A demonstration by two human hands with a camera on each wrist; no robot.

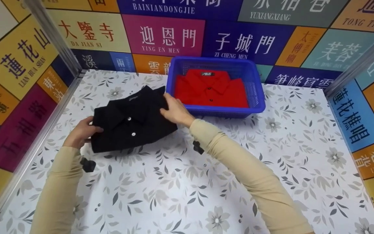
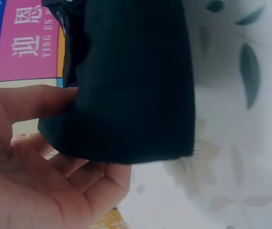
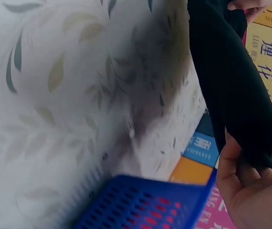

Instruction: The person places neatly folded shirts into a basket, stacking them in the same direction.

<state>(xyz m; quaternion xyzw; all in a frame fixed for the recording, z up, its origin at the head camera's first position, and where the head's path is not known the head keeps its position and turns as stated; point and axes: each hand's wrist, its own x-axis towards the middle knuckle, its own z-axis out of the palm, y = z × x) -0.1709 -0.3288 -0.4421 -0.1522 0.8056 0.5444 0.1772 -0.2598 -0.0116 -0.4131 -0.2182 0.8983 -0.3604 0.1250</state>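
Note:
A folded black shirt (image 1: 131, 120) with a collar and white buttons is held off the table between both hands. My left hand (image 1: 82, 131) grips its left edge, thumb on top and fingers curled beneath, as the left wrist view shows at the cloth (image 2: 131, 86). On the opposite edge, my right hand (image 1: 177, 110) pinches the shirt, close to the blue basket's left corner. Inside the blue plastic basket (image 1: 219, 112) lies a folded red shirt (image 1: 211, 89) with dark buttons and its collar up. In the right wrist view the black cloth (image 3: 236, 81) hangs above the tabletop.
The table (image 1: 287, 162) has a white cover printed with grey leaves and flowers. Panels with coloured lettering (image 1: 164, 35) rise behind it and on both sides. Metal posts (image 1: 55, 35) mark the back corners. Small black pieces (image 1: 88, 165) sit at the wrists.

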